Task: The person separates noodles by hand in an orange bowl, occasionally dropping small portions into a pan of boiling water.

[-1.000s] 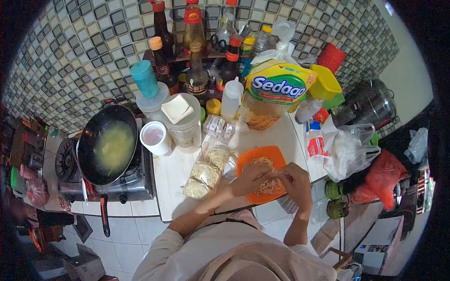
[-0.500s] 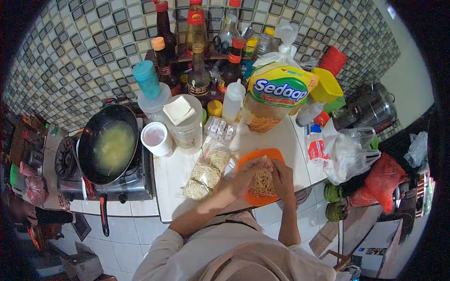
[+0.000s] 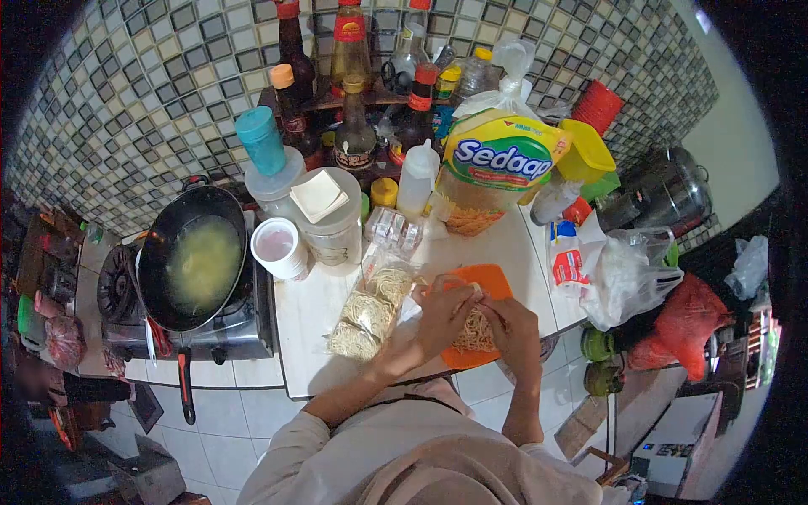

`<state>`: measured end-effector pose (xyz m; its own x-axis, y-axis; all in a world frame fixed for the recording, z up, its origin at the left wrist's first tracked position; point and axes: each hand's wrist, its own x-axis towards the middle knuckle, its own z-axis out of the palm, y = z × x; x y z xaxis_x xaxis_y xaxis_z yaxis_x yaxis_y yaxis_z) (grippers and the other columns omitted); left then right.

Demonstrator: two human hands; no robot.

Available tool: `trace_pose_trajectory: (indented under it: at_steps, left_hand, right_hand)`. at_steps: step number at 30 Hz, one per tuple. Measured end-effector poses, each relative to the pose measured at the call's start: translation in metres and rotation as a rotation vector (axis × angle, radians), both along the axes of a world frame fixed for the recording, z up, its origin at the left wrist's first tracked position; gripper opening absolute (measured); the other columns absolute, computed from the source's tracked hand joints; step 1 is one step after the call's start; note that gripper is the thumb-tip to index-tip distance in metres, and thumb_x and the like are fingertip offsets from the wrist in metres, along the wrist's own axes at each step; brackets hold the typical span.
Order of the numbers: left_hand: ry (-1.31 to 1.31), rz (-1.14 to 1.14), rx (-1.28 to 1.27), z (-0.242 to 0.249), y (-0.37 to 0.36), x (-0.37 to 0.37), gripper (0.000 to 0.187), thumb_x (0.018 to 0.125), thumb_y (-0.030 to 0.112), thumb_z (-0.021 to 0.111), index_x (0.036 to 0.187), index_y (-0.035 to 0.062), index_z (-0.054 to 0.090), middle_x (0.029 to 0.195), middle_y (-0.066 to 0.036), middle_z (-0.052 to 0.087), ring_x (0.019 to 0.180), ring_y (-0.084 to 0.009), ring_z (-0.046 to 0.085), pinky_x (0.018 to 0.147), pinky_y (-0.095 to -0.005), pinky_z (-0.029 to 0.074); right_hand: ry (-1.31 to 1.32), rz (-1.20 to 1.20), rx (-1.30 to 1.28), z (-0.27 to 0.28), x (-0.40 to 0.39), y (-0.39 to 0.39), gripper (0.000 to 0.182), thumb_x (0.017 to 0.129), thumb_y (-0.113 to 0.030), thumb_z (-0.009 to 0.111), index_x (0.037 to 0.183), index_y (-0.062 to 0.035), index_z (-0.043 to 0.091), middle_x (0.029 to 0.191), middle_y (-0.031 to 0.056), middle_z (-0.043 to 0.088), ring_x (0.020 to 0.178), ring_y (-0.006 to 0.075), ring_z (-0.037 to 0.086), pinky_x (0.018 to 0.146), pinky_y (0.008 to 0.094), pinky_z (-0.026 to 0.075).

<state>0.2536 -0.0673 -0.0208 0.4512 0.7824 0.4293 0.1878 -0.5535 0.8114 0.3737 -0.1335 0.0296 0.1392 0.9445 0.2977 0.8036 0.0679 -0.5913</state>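
Note:
My left hand [image 3: 444,321] and my right hand [image 3: 513,332] meet over an orange plate [image 3: 492,276]. The fingers of both are closed, their tips pinched together around something small and pale that I cannot make out. Loose, thin yellowish noodles [image 3: 474,333] lie on the plate below, partly covered by the hands. Just left of my left hand is a clear pack of dried noodle cakes [image 3: 364,324], its wrapper crumpled along the right side.
On the stove at left sits a black wok [image 3: 151,286] with cloudy yellowish liquid. A white cup [image 3: 278,246], lidded tubs, a squeeze bottle [image 3: 417,181] and several sauce bottles stand behind. A Sedaap bag [image 3: 501,160] and a white plastic bag [image 3: 627,282] are at right.
Both hands have drawn closer together, their fingers more curled. My right hand has turned, its back now showing more, and more of the plate's far side shows.

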Motion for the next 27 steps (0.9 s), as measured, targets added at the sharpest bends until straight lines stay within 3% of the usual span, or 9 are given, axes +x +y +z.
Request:
trace_pose_trajectory:
  at_steps: [4,9,10,12,16,21,23,25,27]
  left_hand:
    - [0.07,0.005,0.096,-0.01,0.001,0.003,0.027,0.089,0.025,0.041,0.084,0.0063,0.06,0.081,-0.008,0.058,0.091,-0.0248,0.046,0.077,-0.0359,0.033]
    - [-0.12,-0.596,-0.523,-0.017,0.009,-0.002,0.03,0.09,0.029,0.039,0.083,0.0047,0.055,0.078,-0.004,0.052,0.072,-0.0164,0.046,0.069,-0.0272,0.036]
    - [-0.121,-0.594,-0.523,-0.017,0.009,-0.002,0.03,0.09,0.029,0.039,0.083,0.0047,0.055,0.078,-0.004,0.052,0.072,-0.0164,0.046,0.069,-0.0272,0.036]
    - [-0.339,-0.847,-0.83,-0.015,0.009,-0.001,0.029,0.091,0.028,0.039,0.084,0.0039,0.052,0.077,-0.001,0.048,0.071,-0.0112,0.043,0.067,-0.0241,0.036]
    - [-0.632,-0.876,-1.037,-0.027,0.004,0.011,0.027,0.092,0.027,0.037,0.087,0.004,0.05,0.077,0.001,0.045,0.071,-0.0089,0.043,0.066,-0.0232,0.036]
    - [-0.996,-0.685,-1.352,-0.012,-0.003,0.008,0.025,0.092,0.025,0.036,0.091,0.0048,0.051,0.084,0.0,0.051,0.08,-0.0102,0.05,0.074,-0.0248,0.042]
    - [-1.037,-0.633,-1.369,-0.008,-0.006,0.009,0.024,0.092,0.024,0.038,0.094,0.0045,0.051,0.088,-0.001,0.053,0.083,-0.0111,0.052,0.075,-0.0255,0.043]
    - [-1.079,-0.579,-1.384,-0.006,-0.008,0.01,0.024,0.091,0.023,0.04,0.097,0.0042,0.052,0.093,-0.002,0.055,0.086,-0.012,0.053,0.076,-0.0261,0.044]
    - [-1.005,-0.366,-1.286,-0.003,-0.008,0.007,0.026,0.09,0.022,0.042,0.104,0.0025,0.052,0.098,-0.003,0.056,0.086,-0.0126,0.054,0.076,-0.0262,0.044]
  right_hand:
    - [-0.052,0.051,0.035,-0.002,0.015,-0.002,0.012,0.071,-0.006,0.065,0.083,-0.0032,0.064,0.067,0.0084,0.057,0.053,0.0176,0.052,0.048,0.0273,0.04]
    - [0.172,0.012,0.04,0.004,0.017,-0.004,0.009,0.07,-0.007,0.066,0.078,-0.0037,0.065,0.067,0.0047,0.058,0.052,0.0122,0.05,0.049,0.0233,0.04]
    - [0.228,-0.012,0.026,0.002,0.019,-0.004,0.008,0.07,-0.007,0.067,0.076,-0.0031,0.064,0.067,0.0042,0.057,0.052,0.0105,0.049,0.05,0.0219,0.04]
    - [0.263,-0.001,0.04,-0.004,0.023,-0.002,0.009,0.069,-0.007,0.066,0.076,-0.0028,0.064,0.068,0.0055,0.058,0.055,0.0121,0.051,0.051,0.0236,0.041]
    - [0.489,-0.075,0.118,-0.034,0.022,0.006,0.011,0.074,-0.008,0.064,0.073,0.0015,0.059,0.065,0.0046,0.054,0.058,0.0081,0.048,0.054,0.0205,0.04]
    - [0.455,-0.153,0.112,-0.032,0.01,0.01,0.012,0.078,-0.009,0.06,0.081,0.0031,0.06,0.068,0.0052,0.056,0.063,0.0077,0.049,0.057,0.021,0.041]
    - [0.376,-0.158,0.095,-0.025,0.006,0.011,0.013,0.079,-0.009,0.059,0.083,0.0033,0.061,0.069,0.0056,0.057,0.064,0.0078,0.05,0.058,0.0211,0.041]
    - [0.365,-0.199,0.027,-0.019,-0.001,0.012,0.018,0.078,-0.013,0.06,0.092,-0.0022,0.063,0.077,0.0113,0.063,0.064,0.0152,0.058,0.059,0.0265,0.046]
    - [0.356,-0.221,0.033,-0.023,-0.006,0.01,0.017,0.078,-0.01,0.06,0.091,0.0002,0.062,0.073,0.009,0.061,0.063,0.0118,0.054,0.058,0.0242,0.043]
